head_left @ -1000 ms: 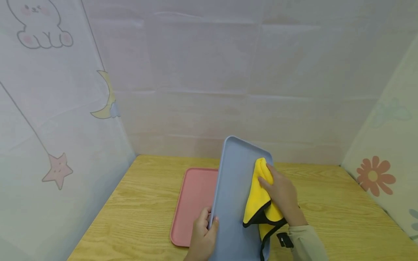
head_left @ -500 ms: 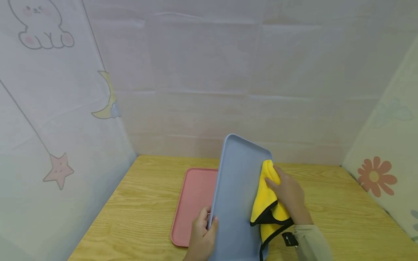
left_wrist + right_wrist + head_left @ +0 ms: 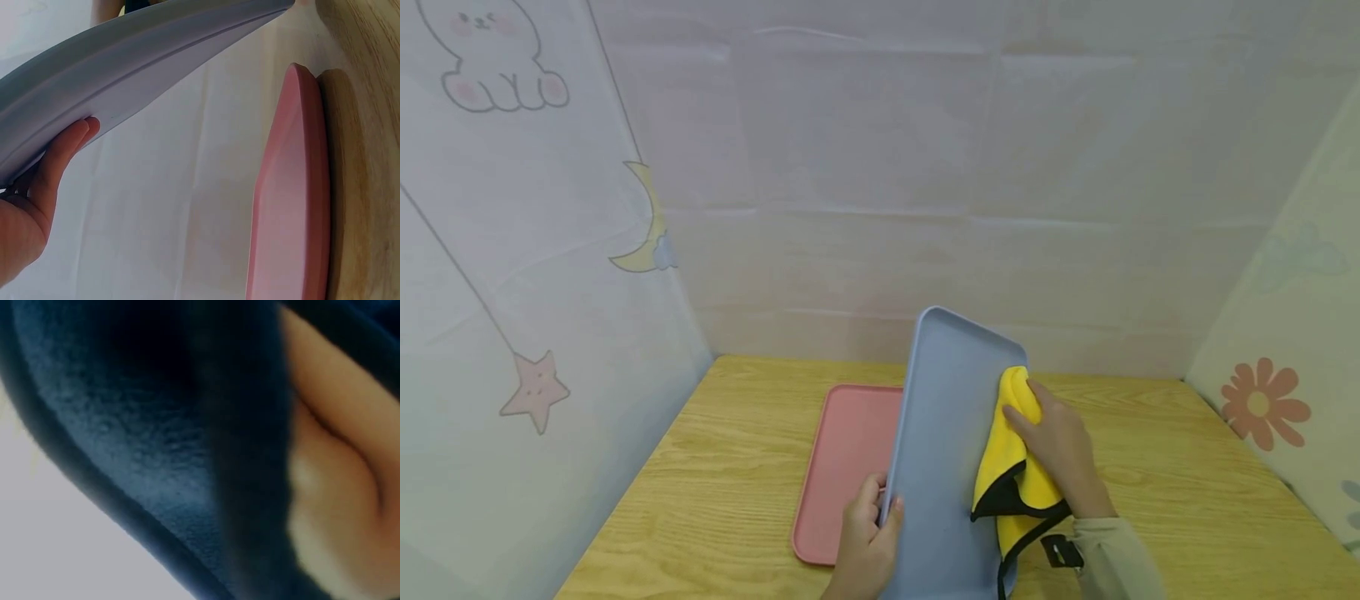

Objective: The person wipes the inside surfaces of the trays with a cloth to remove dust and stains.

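While the left hand [image 3: 865,543] holds up a light-blue, rectangular, plastic-looking tray with a raised rim [image 3: 943,392], tilted over the wood-grained tabletop [image 3: 715,475], the right hand [image 3: 1063,450] keeps a soft yellow cloth with black edging [image 3: 1006,437] against the right side of its inner face. The left grip clasps the tray's left long edge, thumb at the front and fingers behind; the right grip is closed on the bunched cloth, whose lower part hangs loose. From that contact, wiping the blue tray looks under way rather than finished, though how much of its face is done cannot be told, as no clear marks or damp show. A pink rectangular tray with a raised rim [image 3: 850,467] lies flat on the tabletop, partly hidden by the blue one and touched by neither hand; whether it is already wiped or left to do is unclear.
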A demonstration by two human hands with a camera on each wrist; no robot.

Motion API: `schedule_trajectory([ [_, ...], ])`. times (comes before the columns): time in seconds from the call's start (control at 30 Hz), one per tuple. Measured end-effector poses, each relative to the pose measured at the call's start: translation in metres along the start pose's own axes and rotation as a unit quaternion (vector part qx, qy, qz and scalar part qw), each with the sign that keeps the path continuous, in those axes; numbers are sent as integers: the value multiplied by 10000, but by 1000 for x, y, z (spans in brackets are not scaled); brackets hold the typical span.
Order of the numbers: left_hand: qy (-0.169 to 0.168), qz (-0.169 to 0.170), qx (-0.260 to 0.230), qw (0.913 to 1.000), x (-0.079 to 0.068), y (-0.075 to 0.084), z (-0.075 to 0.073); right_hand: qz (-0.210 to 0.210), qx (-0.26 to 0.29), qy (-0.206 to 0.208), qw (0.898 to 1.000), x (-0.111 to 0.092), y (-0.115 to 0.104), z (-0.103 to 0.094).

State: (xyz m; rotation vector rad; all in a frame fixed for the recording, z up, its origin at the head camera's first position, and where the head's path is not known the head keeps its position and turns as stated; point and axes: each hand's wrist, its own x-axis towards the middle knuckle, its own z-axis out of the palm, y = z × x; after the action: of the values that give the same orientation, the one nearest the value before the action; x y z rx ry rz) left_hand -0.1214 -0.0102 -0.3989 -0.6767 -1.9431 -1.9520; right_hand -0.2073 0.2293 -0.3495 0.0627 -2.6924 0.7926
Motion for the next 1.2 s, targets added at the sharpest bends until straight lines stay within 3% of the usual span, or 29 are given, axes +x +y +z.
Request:
schedule_trajectory([
  [0.33, -9, 75, 77, 9999, 0, -2, 1, -116, 268, 82, 9995, -5, -19, 2],
  [1.2, 83, 21, 453, 9989, -3, -6, 6, -1201, 973, 507, 9867, -21, -91, 10],
])
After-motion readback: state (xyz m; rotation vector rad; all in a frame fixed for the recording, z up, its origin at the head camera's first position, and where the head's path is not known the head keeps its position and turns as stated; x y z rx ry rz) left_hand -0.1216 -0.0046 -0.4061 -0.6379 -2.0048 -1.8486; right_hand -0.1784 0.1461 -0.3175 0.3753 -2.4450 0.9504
